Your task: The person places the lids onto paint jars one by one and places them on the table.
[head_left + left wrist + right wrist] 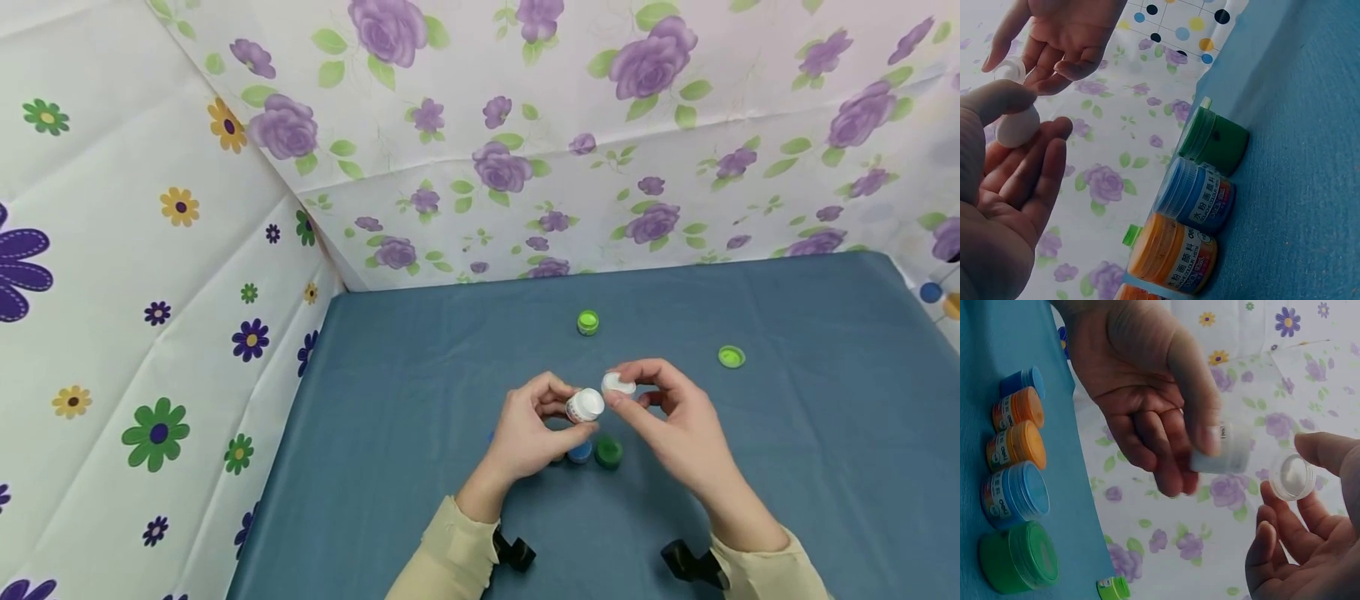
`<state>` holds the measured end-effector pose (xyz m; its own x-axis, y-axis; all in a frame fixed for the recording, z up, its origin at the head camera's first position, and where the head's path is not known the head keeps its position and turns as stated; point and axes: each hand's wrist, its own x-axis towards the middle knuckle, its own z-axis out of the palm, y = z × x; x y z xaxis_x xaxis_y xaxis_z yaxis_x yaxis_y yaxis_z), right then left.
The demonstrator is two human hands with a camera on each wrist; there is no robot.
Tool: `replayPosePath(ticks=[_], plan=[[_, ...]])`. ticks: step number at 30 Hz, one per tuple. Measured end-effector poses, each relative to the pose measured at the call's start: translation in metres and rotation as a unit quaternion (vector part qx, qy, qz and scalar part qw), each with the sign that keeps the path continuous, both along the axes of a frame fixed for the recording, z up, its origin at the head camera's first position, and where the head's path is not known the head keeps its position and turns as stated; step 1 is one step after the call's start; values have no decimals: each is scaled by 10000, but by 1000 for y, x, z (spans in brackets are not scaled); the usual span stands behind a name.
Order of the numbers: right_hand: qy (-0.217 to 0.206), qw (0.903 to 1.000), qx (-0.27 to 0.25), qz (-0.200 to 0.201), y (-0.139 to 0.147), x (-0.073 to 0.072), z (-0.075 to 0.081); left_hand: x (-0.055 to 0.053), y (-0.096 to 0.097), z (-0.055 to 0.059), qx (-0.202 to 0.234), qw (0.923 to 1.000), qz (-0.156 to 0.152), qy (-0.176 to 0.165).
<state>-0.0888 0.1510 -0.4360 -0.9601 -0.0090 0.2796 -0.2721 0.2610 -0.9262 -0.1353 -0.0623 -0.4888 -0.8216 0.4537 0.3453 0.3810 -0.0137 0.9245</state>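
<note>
My left hand (531, 429) grips a small white paint jar (584, 406) between thumb and fingers, its white top tilted up. In my right hand (675, 421), thumb and fingertips pinch a round white lid (618, 383) by its edge. Lid and jar are apart but close together, as the right wrist view shows with the clear-rimmed lid (1293, 475) beside the jar (1225, 450). Below the hands stand a green paint jar (608, 452) and a blue paint jar (580, 452). The left wrist view adds an orange-yellow jar (1172, 253) in that row.
Farther back on the blue-covered table (420, 358) stands an uncovered light green jar (588, 322). Its matching lid (731, 357) lies off to the right. At the row's far end are an orange jar (1019, 407) and another blue jar (1024, 382). Flowered cloth (450, 125) hangs behind.
</note>
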Motion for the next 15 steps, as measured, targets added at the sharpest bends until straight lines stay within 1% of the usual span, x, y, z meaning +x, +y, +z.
replayPosePath(ticks=[2,4,6,8,12,15], plan=[[-15,9997,-220,93,0,1,-1,0,0,-1,126,9998,-128,131],[16,9993,-285,244,1,2,-2,0,0,-2,225,9994,-208,189],[84,9988,-223,428,2,2,-4,0,0,-2,283,9991,-255,181],[144,9982,-133,563,3,2,-5,0,0,-1,333,9991,-262,76],[234,9981,108,560,2,3,-6,0,0,0,437,9986,-274,-106],[358,9981,239,446,2,2,-7,0,0,1,489,9982,-300,-185]])
